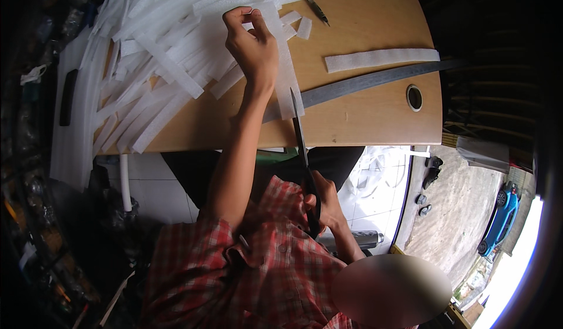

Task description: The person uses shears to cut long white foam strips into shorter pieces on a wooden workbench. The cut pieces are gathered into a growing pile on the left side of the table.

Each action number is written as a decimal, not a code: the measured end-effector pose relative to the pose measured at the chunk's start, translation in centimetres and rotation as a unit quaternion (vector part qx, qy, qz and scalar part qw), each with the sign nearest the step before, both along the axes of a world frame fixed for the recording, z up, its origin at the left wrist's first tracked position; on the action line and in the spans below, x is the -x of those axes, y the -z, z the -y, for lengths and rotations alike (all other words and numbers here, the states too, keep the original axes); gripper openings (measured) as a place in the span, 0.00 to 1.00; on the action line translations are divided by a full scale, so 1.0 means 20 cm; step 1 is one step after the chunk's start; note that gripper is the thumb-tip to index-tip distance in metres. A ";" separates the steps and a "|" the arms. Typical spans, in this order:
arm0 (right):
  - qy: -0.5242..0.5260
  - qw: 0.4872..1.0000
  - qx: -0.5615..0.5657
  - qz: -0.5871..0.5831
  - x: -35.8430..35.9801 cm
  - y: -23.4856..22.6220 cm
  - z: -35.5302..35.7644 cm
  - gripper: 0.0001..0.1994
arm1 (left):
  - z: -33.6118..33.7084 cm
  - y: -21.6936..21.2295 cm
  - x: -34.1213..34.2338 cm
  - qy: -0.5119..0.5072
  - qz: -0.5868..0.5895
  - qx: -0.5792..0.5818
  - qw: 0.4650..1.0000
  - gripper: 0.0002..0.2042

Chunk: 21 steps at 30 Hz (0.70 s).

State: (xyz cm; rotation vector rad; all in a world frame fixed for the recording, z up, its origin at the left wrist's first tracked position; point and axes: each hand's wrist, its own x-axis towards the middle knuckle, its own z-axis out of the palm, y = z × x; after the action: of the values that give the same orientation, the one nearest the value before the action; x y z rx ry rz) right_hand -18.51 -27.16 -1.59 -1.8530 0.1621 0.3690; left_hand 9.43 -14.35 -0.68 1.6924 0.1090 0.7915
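My left hand [252, 47] is up on the desk [375, 123], thumb and fingertips pinched on the top of a white foam strip [285, 79] that runs down toward the near edge. My right hand [324, 207] is low by my chest, clenched around the handles of long dark scissors [300, 144]. Their blades point up at the strip's lower end, which lies right at the desk's edge.

To cut well, I judge the strip needs to be taut and straight along the blades, so I would pull lightly with the left hand and feed the scissors up the middle in long, even strokes. Whether the blades have bitten into the foam yet I cannot tell.

Left of the pinch lies a heap of cut foam strips [164, 53]. To the right lie a single strip [381, 59] and a long dark ruler [375, 80]. They are well clear of the cut.
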 end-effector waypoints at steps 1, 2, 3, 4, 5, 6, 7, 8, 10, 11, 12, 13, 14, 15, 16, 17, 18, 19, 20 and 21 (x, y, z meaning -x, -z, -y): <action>0.006 1.000 0.001 0.012 0.00 0.00 0.00 0.46 | 0.01 0.00 0.02 0.016 -0.007 -0.001 1.000 0.06; 0.011 1.000 -0.012 0.000 0.01 0.01 0.00 0.46 | 0.02 0.00 0.05 0.033 -0.013 -0.002 0.999 0.07; 0.016 0.999 -0.026 -0.013 0.02 0.02 0.00 0.45 | 0.03 0.00 0.08 0.050 -0.020 -0.003 0.999 0.07; 0.022 0.999 -0.041 -0.025 0.03 0.02 0.00 0.44 | 0.03 0.01 0.11 0.063 -0.021 -0.001 0.998 0.07; 0.025 0.999 -0.038 -0.016 0.03 0.03 0.00 0.44 | 0.03 0.01 0.14 0.075 -0.022 0.000 0.997 0.07; 0.028 0.999 -0.036 -0.006 0.03 0.04 0.01 0.43 | 0.03 0.02 0.16 0.088 -0.024 0.002 0.996 0.07; 0.031 0.999 -0.033 0.001 0.04 0.05 0.01 0.42 | 0.03 0.02 0.19 0.094 -0.032 -0.003 0.995 0.08; 0.034 0.999 -0.022 0.006 0.03 0.04 0.01 0.42 | 0.03 0.01 0.21 0.099 -0.040 -0.007 0.994 0.08; 0.039 0.999 0.002 0.014 0.03 0.03 0.02 0.41 | 0.03 0.01 0.24 0.102 -0.053 -0.012 0.993 0.08; 0.045 0.999 -0.004 0.012 0.04 0.04 0.02 0.41 | 0.03 0.01 0.24 0.099 -0.058 -0.012 0.993 0.08; 0.051 0.999 -0.010 0.011 0.05 0.04 0.02 0.40 | 0.03 0.00 0.25 0.096 -0.062 -0.013 0.993 0.08; 0.056 0.998 -0.016 0.010 0.06 0.05 0.02 0.40 | 0.03 0.00 0.25 0.101 -0.063 -0.001 0.993 0.08; 0.051 0.998 -0.018 0.016 0.06 0.06 0.03 0.40 | 0.04 0.00 0.25 0.105 -0.065 0.010 0.992 0.08; 0.046 0.998 -0.020 0.023 0.07 0.07 0.04 0.41 | 0.04 0.00 0.24 0.110 -0.066 0.022 0.992 0.07; 0.041 0.998 -0.022 0.030 0.07 0.07 0.05 0.41 | 0.04 0.00 0.25 0.117 -0.074 0.019 0.990 0.07; 0.041 0.998 -0.022 0.031 0.06 0.06 0.05 0.41 | 0.04 0.00 0.25 0.124 -0.082 0.015 0.989 0.07; 0.041 0.998 -0.022 0.033 0.05 0.05 0.05 0.42 | 0.04 -0.01 0.26 0.132 -0.090 0.012 0.987 0.07; 0.040 0.998 -0.023 0.033 0.05 0.05 0.05 0.42 | 0.04 -0.01 0.26 0.134 -0.091 0.008 0.987 0.07; 0.038 0.998 -0.027 0.037 0.05 0.04 0.05 0.43 | 0.04 -0.01 0.25 0.137 -0.092 0.004 0.986 0.07; 0.036 0.998 -0.032 0.041 0.04 0.04 0.05 0.44 | 0.04 -0.01 0.25 0.139 -0.093 0.001 0.986 0.06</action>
State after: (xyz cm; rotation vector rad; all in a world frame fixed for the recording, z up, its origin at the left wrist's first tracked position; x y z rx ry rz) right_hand -19.35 -28.14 -2.35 -1.7902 0.1590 0.2441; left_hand 4.37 -15.09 -0.47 1.7319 0.0010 0.4240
